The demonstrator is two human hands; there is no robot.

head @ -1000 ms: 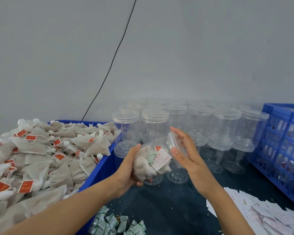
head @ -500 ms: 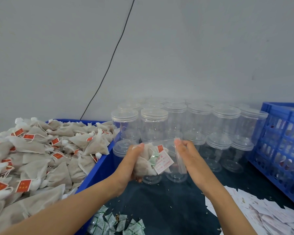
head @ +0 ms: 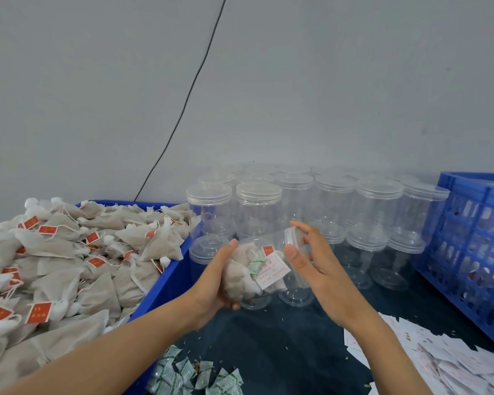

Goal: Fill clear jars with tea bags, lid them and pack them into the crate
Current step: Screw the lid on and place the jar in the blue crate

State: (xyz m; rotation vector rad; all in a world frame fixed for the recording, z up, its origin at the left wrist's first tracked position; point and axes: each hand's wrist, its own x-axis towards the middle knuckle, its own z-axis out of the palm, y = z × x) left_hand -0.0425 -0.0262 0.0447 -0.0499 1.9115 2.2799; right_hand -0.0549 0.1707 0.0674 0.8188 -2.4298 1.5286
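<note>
Since a moment ago our right hand point(head: 314, 265) has turned the round clear plastic lid point(head: 293, 237) onto the mouth of the clear plastic jar packed with tea bags point(head: 257, 269), fingers curled on its rim. Our left hand point(head: 221, 276) grips the tilted jar's base. Just beyond stand empty lidded clear jars point(head: 337, 206); left, a blue bin heaped with tea bags point(head: 170, 276); right, the blue slatted crate point(head: 468, 243)

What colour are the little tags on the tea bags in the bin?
Red tags, clearest in the head view.
</note>
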